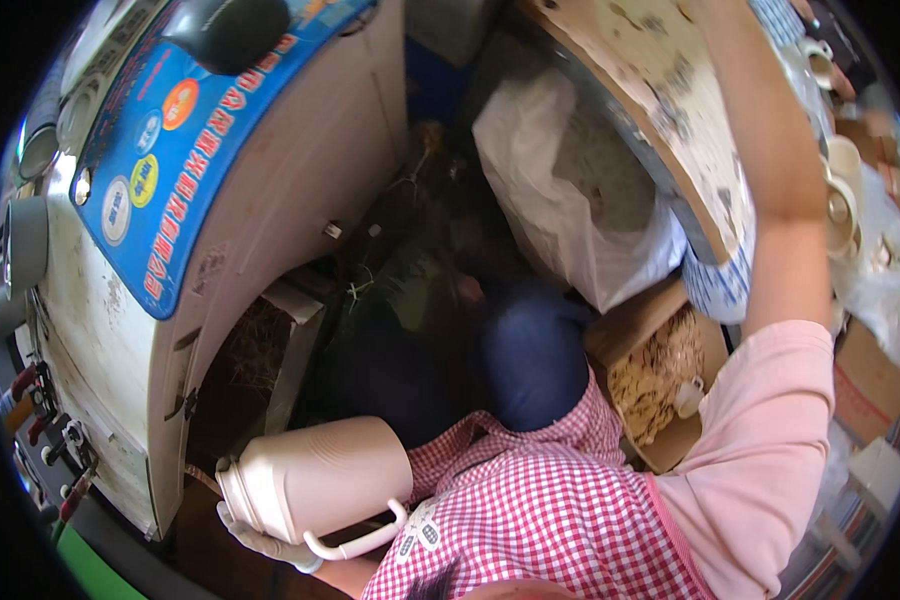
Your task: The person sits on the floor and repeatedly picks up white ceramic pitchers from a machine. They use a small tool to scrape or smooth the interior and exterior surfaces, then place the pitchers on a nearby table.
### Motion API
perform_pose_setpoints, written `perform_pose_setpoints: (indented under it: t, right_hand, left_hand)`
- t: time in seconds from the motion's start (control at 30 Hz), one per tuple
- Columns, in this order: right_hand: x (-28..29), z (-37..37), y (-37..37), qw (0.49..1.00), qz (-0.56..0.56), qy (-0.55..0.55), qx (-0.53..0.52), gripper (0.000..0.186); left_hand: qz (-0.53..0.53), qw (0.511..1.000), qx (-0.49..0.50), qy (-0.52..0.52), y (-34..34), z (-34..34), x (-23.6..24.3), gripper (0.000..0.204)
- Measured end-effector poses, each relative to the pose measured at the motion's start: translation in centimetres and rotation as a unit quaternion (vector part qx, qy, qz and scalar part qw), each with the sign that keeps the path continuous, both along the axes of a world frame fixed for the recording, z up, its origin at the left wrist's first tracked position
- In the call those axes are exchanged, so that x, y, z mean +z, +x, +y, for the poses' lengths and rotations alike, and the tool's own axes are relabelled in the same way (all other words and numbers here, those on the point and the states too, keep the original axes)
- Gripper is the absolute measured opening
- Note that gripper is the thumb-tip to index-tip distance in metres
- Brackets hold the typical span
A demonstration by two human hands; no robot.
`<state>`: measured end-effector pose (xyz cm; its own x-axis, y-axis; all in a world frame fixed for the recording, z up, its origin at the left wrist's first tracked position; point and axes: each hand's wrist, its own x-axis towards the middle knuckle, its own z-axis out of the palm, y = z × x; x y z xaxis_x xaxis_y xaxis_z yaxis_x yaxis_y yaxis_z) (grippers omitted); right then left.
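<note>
A pale pink jug-shaped vacuum flask (320,475) lies tilted on its side at the lower left, its neck to the left and its curved handle (360,538) facing down. My left hand (260,540), in a whitish glove, supports it from below near the neck, partly hidden behind it. My right arm (770,180) stretches up along the right side over a worn tabletop (660,70); its hand is beyond the upper edge.
On the left stands a white cabinet (100,380) with a blue printed mat (190,150) and a dark rounded object (228,30). A white plastic bag (540,190) hangs by the tabletop, above a cardboard box (710,350) holding brownish scraps. Cream-coloured parts (842,200) crowd the far right.
</note>
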<state>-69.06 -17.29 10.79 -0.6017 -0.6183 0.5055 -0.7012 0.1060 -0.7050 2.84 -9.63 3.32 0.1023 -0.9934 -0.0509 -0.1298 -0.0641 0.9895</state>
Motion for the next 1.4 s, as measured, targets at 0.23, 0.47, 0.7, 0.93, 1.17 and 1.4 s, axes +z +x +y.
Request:
perform_pose_setpoints:
  t: [0.23,0.47,0.7,0.93,1.17,1.4]
  right_hand:
    - [-7.7,20.7,18.4,0.85,-0.278,0.336,0.296,0.029]
    - [-35.3,29.4,10.0,0.801,0.167,0.575,-0.02,0.017]
    - [-33.3,30.8,11.1,0.794,0.223,0.56,-0.084,0.016]
    - [-10.7,27.8,29.2,0.972,-0.172,0.129,0.09,0.014]
    - [1.1,25.3,49.8,0.771,-0.331,0.1,0.535,0.046]
    - [1.4,26.2,55.4,0.859,0.168,0.207,0.437,0.028]
  left_hand:
    - [-0.002,0.995,-0.084,-0.061,1.0,2.9,1.1,0.062]
    - [-0.041,0.985,-0.128,-0.113,1.0,5.3,4.0,0.071]
    - [-0.059,0.982,-0.077,-0.16,0.3,6.3,5.8,0.098]
    - [-0.332,0.887,-0.158,-0.28,2.3,8.6,7.5,0.121]
    - [-0.251,0.84,-0.277,-0.393,1.2,10.2,5.4,0.108]
    - [-0.228,0.834,-0.286,-0.414,1.9,11.7,4.2,0.1]
